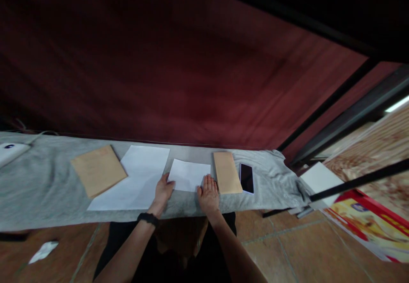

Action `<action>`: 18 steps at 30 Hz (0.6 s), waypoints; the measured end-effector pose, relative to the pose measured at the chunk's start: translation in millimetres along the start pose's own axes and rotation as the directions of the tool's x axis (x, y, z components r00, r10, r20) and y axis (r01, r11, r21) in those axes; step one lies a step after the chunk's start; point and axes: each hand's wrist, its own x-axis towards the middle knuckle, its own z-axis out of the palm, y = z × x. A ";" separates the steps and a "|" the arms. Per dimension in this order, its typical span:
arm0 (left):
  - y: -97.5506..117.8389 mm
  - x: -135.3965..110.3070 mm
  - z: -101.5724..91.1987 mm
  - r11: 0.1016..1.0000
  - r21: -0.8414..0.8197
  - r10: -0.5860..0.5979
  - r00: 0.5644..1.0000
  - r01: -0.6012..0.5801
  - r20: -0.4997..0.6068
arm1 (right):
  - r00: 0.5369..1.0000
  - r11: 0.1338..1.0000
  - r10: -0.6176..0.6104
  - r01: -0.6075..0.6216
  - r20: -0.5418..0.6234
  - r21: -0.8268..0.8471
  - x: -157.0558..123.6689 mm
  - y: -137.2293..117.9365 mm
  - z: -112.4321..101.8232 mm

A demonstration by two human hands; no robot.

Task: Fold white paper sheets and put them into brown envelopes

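Observation:
A folded sheet of white paper (189, 175) lies on the grey cloth right in front of me. My left hand (163, 190), with a dark band on its wrist, rests at the paper's left edge, thumb and fingers apart. Flat on its lower right corner lies my right hand (209, 193), fingers stretched out. A larger white sheet (140, 176) spreads to the left, partly under several brown envelopes (99, 170). Just right of my right hand is another brown envelope or stack of them (227, 172).
A phone (247, 178) lies dark-screened beyond the right envelope. The grey cloth (271, 181) covers a narrow table against a dark red curtain (179, 70). At far left sits a white device (12, 152) with a cable. A red and yellow box (370, 223) stands at right.

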 end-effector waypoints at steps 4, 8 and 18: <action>12.8 -4.1 -20.1 0.954 -0.275 -0.080 0.985 0.120 0.151 | 0.999 0.990 0.004 -0.011 0.047 0.143 6.9 9.5 -9.0; 37.6 -1.1 -58.4 0.903 -0.375 -0.047 0.916 0.210 0.399 | 0.993 0.934 0.105 -0.114 0.045 0.340 24.7 18.8 -25.1; 46.5 44.4 -59.8 0.886 -0.437 0.002 0.940 0.157 0.342 | 0.889 0.617 0.152 -0.426 0.431 0.662 25.6 16.4 -34.0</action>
